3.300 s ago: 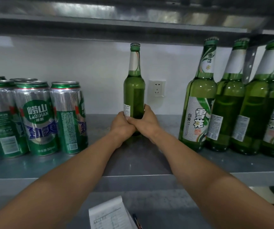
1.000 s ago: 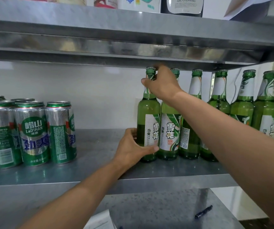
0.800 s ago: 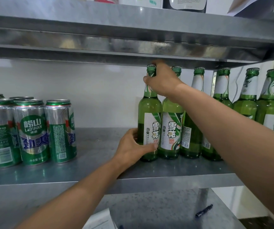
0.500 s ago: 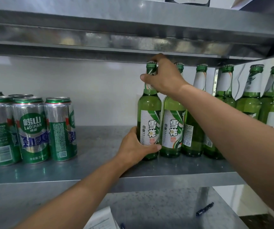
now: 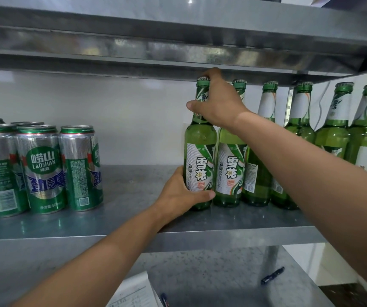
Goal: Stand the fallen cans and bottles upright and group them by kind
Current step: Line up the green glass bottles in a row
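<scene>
Comparing with earlier: about three seconds ago the green bottle (image 5: 200, 138) stood alone mid-shelf, gripped at its base. I now find it at the left end of the bottle row (image 5: 297, 134). My left hand (image 5: 179, 193) and right hand (image 5: 218, 103) hold it as they did half a second ago.
left hand: wrapped round the lower body of the green bottle, thumb lying across the front below the label, fingers hidden behind the glass.
right hand: closed round the neck just under the cap, thumb pointing left.
green bottle: upright on the shelf (image 5: 134, 191), label facing me, its side touching the next bottle (image 5: 230, 169).
bottle row: five more green caps show to the right, all upright and packed close. My right forearm hides part of them.
cans (image 5: 43, 167): green and silver, upright, clustered at the far left of the same shelf, well apart from the bottles.
shelf: steel, with a bare stretch between the two groups.
upper shelf (image 5: 178, 45): steel, just above the bottle caps.
wall (image 5: 134, 120): plain white, behind everything.
lower level (image 5: 211, 269): speckled steel surface carrying a sheet of paper (image 5: 131, 293) at the bottom edge and a dark pen (image 5: 272, 275) lying to its right.
</scene>
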